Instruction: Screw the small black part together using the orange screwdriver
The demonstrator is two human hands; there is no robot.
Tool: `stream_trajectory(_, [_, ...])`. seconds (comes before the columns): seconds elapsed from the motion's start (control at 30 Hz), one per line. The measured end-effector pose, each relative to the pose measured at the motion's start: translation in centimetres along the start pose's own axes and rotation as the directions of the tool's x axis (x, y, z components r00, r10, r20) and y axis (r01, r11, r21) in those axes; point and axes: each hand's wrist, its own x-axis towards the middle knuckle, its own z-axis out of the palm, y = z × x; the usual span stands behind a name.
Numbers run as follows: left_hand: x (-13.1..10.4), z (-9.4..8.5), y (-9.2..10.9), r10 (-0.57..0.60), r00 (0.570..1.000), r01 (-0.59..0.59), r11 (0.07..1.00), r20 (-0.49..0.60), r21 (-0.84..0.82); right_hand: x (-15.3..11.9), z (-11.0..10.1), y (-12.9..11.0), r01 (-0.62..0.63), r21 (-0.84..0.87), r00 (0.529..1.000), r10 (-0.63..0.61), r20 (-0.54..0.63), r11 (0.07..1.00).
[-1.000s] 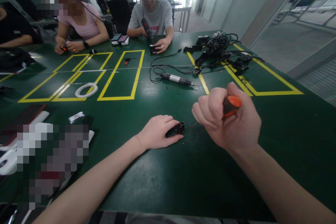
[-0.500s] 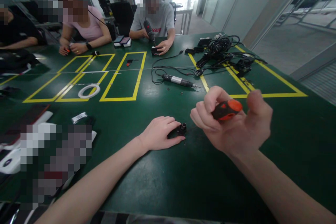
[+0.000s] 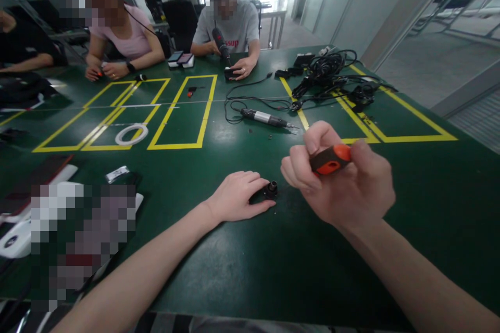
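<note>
My left hand [image 3: 238, 196] rests on the green table, thumb and fingers around a small black part [image 3: 270, 191] with a short upright cylinder on top. Much of that part is hidden under the hand. Raised above the table to its right, my right hand [image 3: 336, 182] is closed around an orange and black screwdriver-like handle [image 3: 330, 160]. The handle's end faces me, and no shaft or tip shows. A tiny speck lies on the table just below the black part.
Beyond my hands lies a corded electric screwdriver [image 3: 267, 118]. A heap of black cables [image 3: 332, 75] is at the back right. A white tape ring [image 3: 132, 134] sits among yellow tape outlines, with phone-like devices [image 3: 39, 177] at left. Across the table a co-worker [image 3: 230, 26] handles a power tool.
My right thumb has bent in against the end of the orange and black handle, and the handle has shifted slightly left and up. My left hand stays on the black part.
</note>
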Motion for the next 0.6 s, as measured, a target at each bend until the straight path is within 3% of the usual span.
stream_trajectory(0.1, [0.00, 0.01, -0.02, 0.003, 1.000, -0.003, 1.000, -0.002, -0.004, 0.25, 0.20, 0.12, 0.016, -0.037, 0.999, -0.018, -0.042, 0.999])
stream_trajectory(0.3, [0.02, -0.02, -0.01, -0.001, 1.000, 0.001, 1.000, 0.003, -0.003, 0.23, 0.27, 0.06, -0.015, 0.001, 0.999, 0.015, 0.033, 1.000])
stream_trajectory(0.47, [-0.01, -0.07, -0.02, 0.001, 1.000, 0.000, 1.000, 0.007, -0.018, 0.32, 0.33, 0.08, 0.011, 0.009, 0.998, -0.011, -0.069, 1.000])
stream_trajectory(0.6, [0.02, -0.05, -0.06, 0.007, 1.000, -0.007, 1.000, -0.004, -0.015, 0.34, -0.18, -0.02, -0.030, 0.027, 0.999, 0.029, 0.036, 0.999])
